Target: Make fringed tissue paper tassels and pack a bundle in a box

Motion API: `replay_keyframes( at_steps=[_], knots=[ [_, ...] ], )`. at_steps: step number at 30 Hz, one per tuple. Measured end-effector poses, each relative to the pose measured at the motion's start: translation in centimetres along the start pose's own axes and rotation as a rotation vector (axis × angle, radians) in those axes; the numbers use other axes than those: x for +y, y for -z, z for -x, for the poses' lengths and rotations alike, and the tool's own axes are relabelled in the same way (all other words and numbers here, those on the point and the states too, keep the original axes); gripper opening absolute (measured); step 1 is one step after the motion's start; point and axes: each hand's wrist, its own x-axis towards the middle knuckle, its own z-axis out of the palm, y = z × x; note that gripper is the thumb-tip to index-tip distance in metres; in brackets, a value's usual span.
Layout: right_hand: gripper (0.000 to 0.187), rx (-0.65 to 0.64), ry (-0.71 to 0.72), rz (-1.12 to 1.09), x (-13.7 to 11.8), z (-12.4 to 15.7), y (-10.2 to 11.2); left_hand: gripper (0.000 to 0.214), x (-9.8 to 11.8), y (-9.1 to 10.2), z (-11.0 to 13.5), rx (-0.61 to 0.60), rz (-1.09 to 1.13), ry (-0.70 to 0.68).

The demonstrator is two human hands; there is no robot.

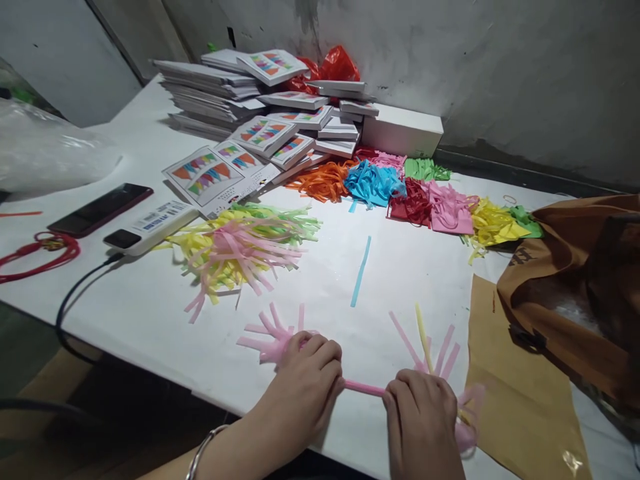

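Note:
My left hand (305, 383) and my right hand (423, 417) are both closed on a twisted pink fringed paper strip (364, 387) near the table's front edge. The strip runs between the two fists. Its loose pink fringe fans out left of my left hand and above and right of my right hand, with one yellow strand among it. A silver bangle (205, 450) sits on my left wrist.
A pile of yellow, green and pink fringed paper (240, 247) lies mid-table, a loose blue strip (361, 270) beside it. Coloured paper bundles (425, 200), stacked booklets (260, 107) and a white box (403, 130) lie behind. Phone (100, 209), power bank (150, 227), brown bag (580, 293) flank them.

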Motion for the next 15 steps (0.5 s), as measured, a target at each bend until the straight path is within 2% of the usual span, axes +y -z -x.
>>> replay_keyframes(
  at_steps=[4,6,11,15],
  knots=[
    [0.022,-0.039,-0.081,0.119,-0.9,-0.6,-0.1,0.016,0.8,-0.3,-0.6,-0.032,-0.176,0.052],
    [0.020,-0.035,-0.090,0.147,-1.0,-0.6,-0.2,0.014,0.6,-0.5,-0.7,-0.018,-0.247,-0.003],
    [0.030,0.021,0.146,0.005,-0.9,-0.4,-0.7,0.016,-0.2,-1.1,-0.5,0.032,-0.315,-0.324],
    [0.024,0.030,0.180,-0.027,-1.2,-0.8,-1.2,0.016,-0.3,-1.8,-1.0,0.005,-0.368,-0.350]
  ],
)
